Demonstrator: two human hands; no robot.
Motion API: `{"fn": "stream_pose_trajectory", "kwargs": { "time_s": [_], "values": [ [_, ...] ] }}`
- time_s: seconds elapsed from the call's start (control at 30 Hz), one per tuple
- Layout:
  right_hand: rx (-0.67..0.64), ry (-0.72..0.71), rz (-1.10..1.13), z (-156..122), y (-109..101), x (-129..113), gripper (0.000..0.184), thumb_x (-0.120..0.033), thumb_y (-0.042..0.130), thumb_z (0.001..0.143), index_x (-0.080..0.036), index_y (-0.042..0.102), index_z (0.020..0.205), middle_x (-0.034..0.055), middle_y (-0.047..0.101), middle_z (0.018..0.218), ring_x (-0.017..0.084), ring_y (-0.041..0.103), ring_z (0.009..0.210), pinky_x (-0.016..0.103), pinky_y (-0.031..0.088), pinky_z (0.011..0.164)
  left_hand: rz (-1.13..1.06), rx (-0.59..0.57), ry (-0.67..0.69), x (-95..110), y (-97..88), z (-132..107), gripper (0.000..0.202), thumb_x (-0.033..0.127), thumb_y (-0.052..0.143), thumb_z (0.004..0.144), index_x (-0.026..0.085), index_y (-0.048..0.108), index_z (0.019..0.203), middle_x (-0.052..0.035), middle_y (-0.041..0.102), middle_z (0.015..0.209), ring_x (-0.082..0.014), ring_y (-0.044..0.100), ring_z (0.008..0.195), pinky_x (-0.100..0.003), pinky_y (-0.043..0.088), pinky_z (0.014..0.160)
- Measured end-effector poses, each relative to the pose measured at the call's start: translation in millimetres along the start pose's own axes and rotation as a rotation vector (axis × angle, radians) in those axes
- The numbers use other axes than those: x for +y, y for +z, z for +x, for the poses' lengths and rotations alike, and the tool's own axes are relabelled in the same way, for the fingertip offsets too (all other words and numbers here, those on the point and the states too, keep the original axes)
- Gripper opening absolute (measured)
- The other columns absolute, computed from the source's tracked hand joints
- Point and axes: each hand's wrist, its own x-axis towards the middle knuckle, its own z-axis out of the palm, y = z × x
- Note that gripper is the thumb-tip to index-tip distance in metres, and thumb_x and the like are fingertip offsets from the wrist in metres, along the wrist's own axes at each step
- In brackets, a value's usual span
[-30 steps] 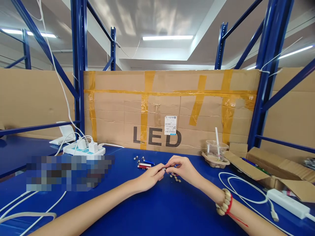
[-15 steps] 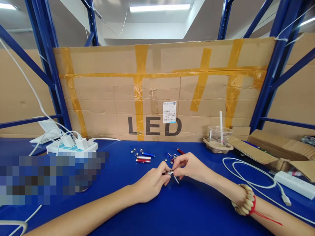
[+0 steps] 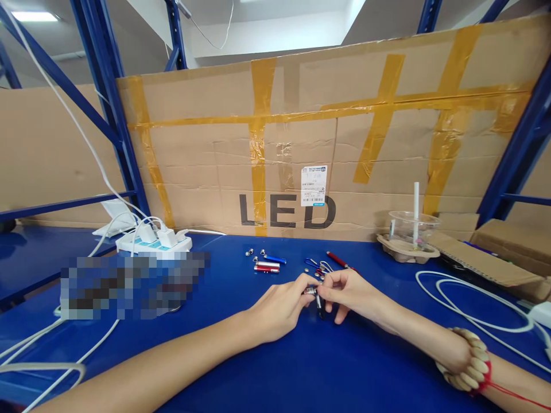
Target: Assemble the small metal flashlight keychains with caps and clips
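Observation:
My left hand (image 3: 279,310) is closed around a small black-and-silver cylinder (image 3: 310,291), with its thumb and forefinger near the end. Pinched against that same end is my right hand (image 3: 355,295), its lower fingers hanging loose. A thin black-and-silver piece (image 3: 319,307) dangles between the hands; how it joins the cylinder is hidden by the fingers. Beyond the hands lie a blue tube (image 3: 274,260), a silver tube (image 3: 267,264) and a red tube (image 3: 266,269). Cord loops (image 3: 326,266), small round metal bits and a red pen-like stick (image 3: 336,259) lie just behind my right hand.
A white power strip (image 3: 154,248) with plugs and cables stands at the back left, beside a blurred-out area. At the back right, a clear plastic cup (image 3: 407,230) with a straw sits in a cardboard holder. White cable (image 3: 473,327) coils near an open carton (image 3: 512,252).
The camera view has tilted and shifted, so the scene sits farther right and higher. Both hands still work at the cylinder; the right hand's lower fingers have spread downward.

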Motion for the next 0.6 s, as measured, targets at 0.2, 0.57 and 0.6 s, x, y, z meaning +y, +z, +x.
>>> {"fn": "stream_pose_trajectory", "kwargs": {
  "time_s": [0.2, 0.57, 0.6],
  "values": [
    [0.130, -0.131, -0.114, 5.2, 2.8, 5.5, 0.039, -0.050, 0.067, 0.060, -0.015, 0.050, 0.058, -0.0037, 0.051, 0.041, 0.007, 0.048, 0.037, 0.017, 0.044, 0.035, 0.116, 0.064, -0.073, 3.7, -0.3, 2.5, 0.019, 0.026, 0.027, 0.090, 0.025, 0.041, 0.104, 0.0006, 0.060, 0.086, -0.0148, 0.058, 0.074, -0.023, 0.039, 0.059],
    [0.258, -0.632, -0.400, 1.2, -2.3, 5.8, 0.024, -0.041, 0.060, 0.074, -0.019, 0.069, 0.081, 0.0036, 0.059, 0.079, 0.007, 0.053, 0.044, 0.022, 0.048, 0.043, 0.046, 0.139, -0.110, -4.0, 0.4, 7.3, 0.024, 0.027, 0.025, 0.091, 0.024, 0.049, 0.091, 0.0042, 0.057, 0.077, -0.0113, 0.052, 0.069, -0.022, 0.035, 0.059],
    [0.249, -0.655, -0.413, 1.7, -3.1, 5.8, 0.023, -0.040, 0.060, 0.074, -0.020, 0.070, 0.080, 0.0038, 0.058, 0.081, 0.008, 0.053, 0.046, 0.023, 0.048, 0.044, 0.041, 0.134, -0.100, -5.3, 0.7, 7.8, 0.025, 0.028, 0.025, 0.091, 0.023, 0.049, 0.091, 0.0037, 0.057, 0.079, -0.0115, 0.052, 0.071, -0.022, 0.036, 0.061]
  ]
}}
